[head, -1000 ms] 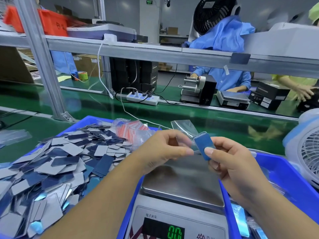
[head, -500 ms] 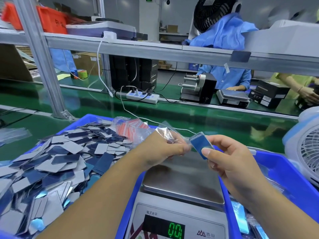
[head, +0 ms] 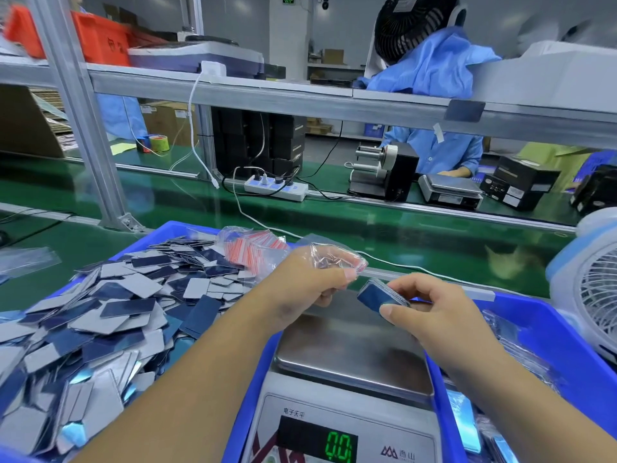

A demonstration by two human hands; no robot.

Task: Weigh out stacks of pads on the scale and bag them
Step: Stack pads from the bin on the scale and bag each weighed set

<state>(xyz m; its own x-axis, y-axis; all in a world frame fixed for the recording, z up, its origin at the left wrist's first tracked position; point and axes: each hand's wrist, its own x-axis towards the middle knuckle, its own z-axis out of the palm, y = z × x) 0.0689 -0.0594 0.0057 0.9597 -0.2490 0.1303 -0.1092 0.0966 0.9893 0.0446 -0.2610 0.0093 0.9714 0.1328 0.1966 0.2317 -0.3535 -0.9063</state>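
The right hand [head: 444,315] pinches a small stack of pads [head: 382,295] between thumb and fingers, curled round its near end, so the stack juts out past the fingertips toward the other hand. Its long axis runs slantwise, up and away to the left, blue face uppermost. Just beyond that free end, a little higher and to the left, the left hand [head: 310,282] grips a clear plastic bag [head: 337,259]; thumb and forefinger pinch the film, the rest of it crumpled above the knuckles. Which edge is the mouth I cannot quite make out — the plastic glares and folds on itself — though it seems to face the stack.

Both hands hover over the steel pan of the scale [head: 354,352], whose display reads zero, so nothing rests on it. The stack looks already weighed and on its way into the bag.

What matters for the next move is that short gap: the stack's leading end points at the bag held just past it, nearly touching the left thumb. The right hand would push along the stack's own length while the left holds the film open. The loose pads in the blue bin [head: 233,389] lie under the left forearm.
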